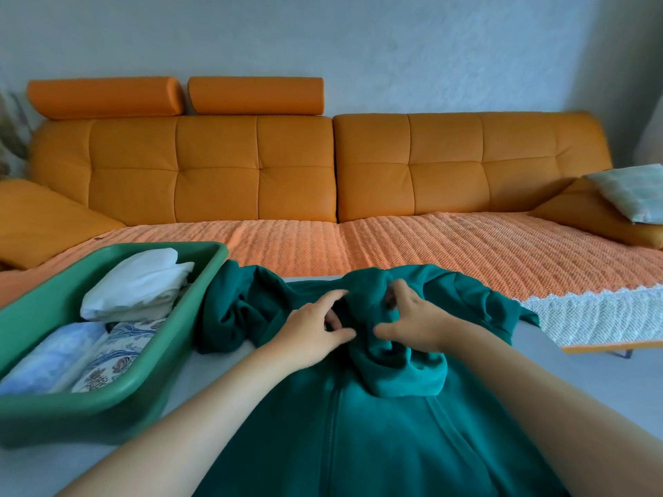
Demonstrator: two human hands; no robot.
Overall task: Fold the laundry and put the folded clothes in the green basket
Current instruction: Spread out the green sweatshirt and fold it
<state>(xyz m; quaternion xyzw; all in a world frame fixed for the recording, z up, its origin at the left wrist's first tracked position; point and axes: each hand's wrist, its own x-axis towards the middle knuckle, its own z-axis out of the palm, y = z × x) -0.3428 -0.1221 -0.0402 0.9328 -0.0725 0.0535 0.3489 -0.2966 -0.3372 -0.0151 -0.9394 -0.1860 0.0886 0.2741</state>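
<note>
I am watching a teal fleece hooded sweatshirt (pixel 376 443) that lies zip-side up along the middle of the pale grey tabletop (pixel 201 382). Its body runs towards the near edge, and its hood and sleeves are bunched at the far edge. The right hand (pixel 412 317) has its fingers curled into the crumpled hood fabric, gripping it. The left hand (pixel 315 331) rests just beside it on the same bunch, forefinger and thumb stretched out and the other fingers tucked under. I cannot tell whether it pinches the cloth or only presses on it. At the left edge stands the green plastic basket (pixel 150 360), touching one bunched sleeve. It already holds a folded white cloth (pixel 140 285), a folded floral print cloth (pixel 114 356) and a pale blue bundle (pixel 46 356). I judge this to be the start of folding this garment, with the hood being straightened and no fold made yet. The next move calls for flattening the hood onto the back and drawing both sleeves out of their heaps. The thick fleece will probably spring back unless it is pressed flat. Beyond the table is an orange leather sofa (pixel 251 166).
</note>
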